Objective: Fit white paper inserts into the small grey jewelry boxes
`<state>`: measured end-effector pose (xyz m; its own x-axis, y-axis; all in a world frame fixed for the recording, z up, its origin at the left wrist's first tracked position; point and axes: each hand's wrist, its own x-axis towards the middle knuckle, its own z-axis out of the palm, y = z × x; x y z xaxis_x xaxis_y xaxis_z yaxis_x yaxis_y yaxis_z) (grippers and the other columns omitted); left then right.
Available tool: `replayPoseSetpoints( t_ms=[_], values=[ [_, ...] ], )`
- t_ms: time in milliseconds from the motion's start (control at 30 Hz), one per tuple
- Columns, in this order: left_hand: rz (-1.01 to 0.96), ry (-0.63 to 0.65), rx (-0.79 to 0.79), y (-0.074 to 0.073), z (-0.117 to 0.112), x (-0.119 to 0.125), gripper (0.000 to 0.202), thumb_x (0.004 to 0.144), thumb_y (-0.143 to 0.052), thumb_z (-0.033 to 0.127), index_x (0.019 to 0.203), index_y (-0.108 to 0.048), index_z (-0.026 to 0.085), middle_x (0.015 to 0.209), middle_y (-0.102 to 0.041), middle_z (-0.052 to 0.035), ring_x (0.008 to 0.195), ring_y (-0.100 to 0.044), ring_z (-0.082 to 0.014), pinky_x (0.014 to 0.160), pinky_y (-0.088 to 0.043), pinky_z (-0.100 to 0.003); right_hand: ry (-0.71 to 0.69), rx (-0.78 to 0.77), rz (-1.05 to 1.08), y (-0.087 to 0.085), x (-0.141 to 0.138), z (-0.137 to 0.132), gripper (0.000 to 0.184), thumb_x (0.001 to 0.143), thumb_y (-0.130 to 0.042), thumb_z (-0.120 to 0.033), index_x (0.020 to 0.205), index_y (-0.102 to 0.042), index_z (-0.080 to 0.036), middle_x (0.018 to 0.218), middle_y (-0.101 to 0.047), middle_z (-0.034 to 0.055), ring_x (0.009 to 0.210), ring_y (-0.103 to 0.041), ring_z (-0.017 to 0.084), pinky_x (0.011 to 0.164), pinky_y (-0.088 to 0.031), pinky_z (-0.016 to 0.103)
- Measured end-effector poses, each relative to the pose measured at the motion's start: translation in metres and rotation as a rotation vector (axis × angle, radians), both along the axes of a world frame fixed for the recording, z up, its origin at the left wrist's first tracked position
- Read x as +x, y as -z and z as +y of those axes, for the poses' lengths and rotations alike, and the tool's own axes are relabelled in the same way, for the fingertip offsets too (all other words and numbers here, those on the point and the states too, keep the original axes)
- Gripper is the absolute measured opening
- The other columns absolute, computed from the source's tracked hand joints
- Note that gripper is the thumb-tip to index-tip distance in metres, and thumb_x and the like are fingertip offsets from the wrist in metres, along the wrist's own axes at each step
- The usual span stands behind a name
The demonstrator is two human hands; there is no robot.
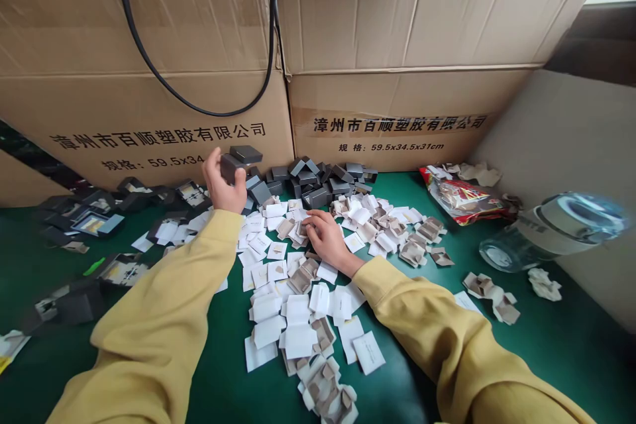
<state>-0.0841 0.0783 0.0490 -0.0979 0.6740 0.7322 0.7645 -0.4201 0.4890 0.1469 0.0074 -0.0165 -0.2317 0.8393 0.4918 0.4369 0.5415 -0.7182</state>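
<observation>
My left hand (224, 189) is closed around a small dark grey box (231, 169), raised in front of the cardboard cartons. Another dark, flat-topped box piece (246, 154) shows right beside it; whether it is also in the grip I cannot tell. Down in the heap of small white and grey folded card inserts (265, 308) lies my right hand (328, 238), fingers curled and pressed together. What is under its fingertips is hidden. A pile of dark grey boxes (318, 182) sits just beyond both hands.
Opened dark boxes with pale inserts (97, 222) cover the left side of the green table (223, 371). Large cartons (387, 93) wall off the back, with a black cable (199, 106) hanging down. A clear bottle (551, 232), red snack bag (467, 199) and crumpled paper (545, 283) occupy the right.
</observation>
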Motion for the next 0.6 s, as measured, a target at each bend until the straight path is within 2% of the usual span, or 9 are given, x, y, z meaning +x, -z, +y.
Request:
replayPoseSetpoints(
  t_ms=[67,100,200,233,300,367,433,533,600],
  values=[
    [0.131,0.098,0.079,0.004,-0.022,0.012,0.052,0.084,-0.043,0.048,0.124,-0.045,0.015,0.122,-0.043,-0.0124,0.118,-0.041,-0.0258,0.1,-0.035,-0.041,0.011,-0.033,0.079,0.0,-0.001,0.0,0.027,0.087,-0.038,-0.029,0.099,-0.06,-0.02,0.111,-0.057,0.0087,0.106,-0.05,0.02,0.093,-0.039,0.036],
    [0.252,0.219,0.103,0.007,-0.035,0.019,0.042,0.082,-0.05,0.043,0.117,-0.052,0.021,0.114,-0.048,-0.0091,0.111,-0.048,-0.0241,0.096,-0.04,-0.041,0.012,-0.068,0.141,0.0,-0.001,0.001,0.029,0.088,-0.037,-0.033,0.105,-0.057,-0.02,0.111,-0.057,0.0087,0.106,-0.05,0.02,0.094,-0.038,0.036],
    [0.146,0.142,0.273,0.022,-0.067,0.039,0.037,0.087,-0.043,0.032,0.122,-0.046,0.02,0.118,-0.044,-0.0116,0.114,-0.044,-0.0259,0.096,-0.039,-0.045,-0.087,-0.232,0.424,0.001,-0.003,0.005,0.044,0.089,-0.032,-0.047,0.122,-0.045,-0.02,0.119,-0.055,0.0091,0.11,-0.051,0.018,0.096,-0.038,0.035],
    [0.182,0.187,0.284,0.028,-0.074,0.044,0.034,0.085,-0.046,0.033,0.118,-0.049,0.022,0.112,-0.047,-0.0101,0.11,-0.047,-0.0245,0.093,-0.041,-0.043,-0.16,-0.299,0.532,0.0,-0.003,0.007,0.05,0.089,-0.029,-0.053,0.124,-0.043,-0.02,0.123,-0.053,0.0094,0.113,-0.05,0.017,0.097,-0.038,0.035],
    [0.399,0.424,0.139,0.038,-0.081,0.051,0.025,0.082,-0.052,0.03,0.107,-0.054,0.024,0.107,-0.052,-0.0069,0.1,-0.054,-0.0193,0.085,-0.048,-0.035,-0.308,-0.439,0.696,-0.002,-0.002,0.01,0.06,0.086,-0.021,-0.061,0.126,-0.042,-0.021,0.128,-0.05,0.0096,0.117,-0.048,0.017,0.098,-0.037,0.036],
    [0.275,0.336,0.215,0.044,-0.08,0.053,0.026,0.081,-0.053,0.029,0.105,-0.052,0.019,0.109,-0.051,-0.0105,0.103,-0.053,-0.0211,0.082,-0.049,-0.036,-0.395,-0.542,0.797,-0.004,-0.001,0.013,0.062,0.085,-0.022,-0.064,0.127,-0.041,-0.023,0.132,-0.047,0.0089,0.117,-0.049,0.018,0.098,-0.038,0.037],
    [0.17,0.241,0.261,0.046,-0.075,0.051,0.029,0.081,-0.053,0.029,0.107,-0.05,0.018,0.112,-0.048,-0.0132,0.106,-0.051,-0.0226,0.081,-0.049,-0.037,-0.406,-0.583,0.857,-0.006,0.001,0.015,0.06,0.083,-0.029,-0.065,0.126,-0.041,-0.025,0.133,-0.046,0.0082,0.114,-0.051,0.018,0.096,-0.039,0.037],
    [0.355,0.398,0.142,0.047,-0.072,0.051,0.023,0.08,-0.054,0.026,0.102,-0.051,0.019,0.11,-0.05,-0.0108,0.103,-0.053,-0.0208,0.084,-0.048,-0.037,-0.362,-0.595,0.878,-0.005,0.001,0.016,0.059,0.082,-0.032,-0.065,0.124,-0.044,-0.025,0.127,-0.052,0.0085,0.108,-0.054,0.018,0.093,-0.042,0.036],
    [0.289,0.342,0.17,0.047,-0.074,0.054,0.024,0.079,-0.054,0.025,0.102,-0.05,0.018,0.11,-0.051,-0.0121,0.104,-0.053,-0.0221,0.084,-0.048,-0.039,-0.349,-0.598,0.855,-0.004,0.0,0.017,0.059,0.081,-0.033,-0.065,0.124,-0.043,-0.024,0.122,-0.055,0.0087,0.104,-0.056,0.017,0.089,-0.044,0.035]
  ],
)
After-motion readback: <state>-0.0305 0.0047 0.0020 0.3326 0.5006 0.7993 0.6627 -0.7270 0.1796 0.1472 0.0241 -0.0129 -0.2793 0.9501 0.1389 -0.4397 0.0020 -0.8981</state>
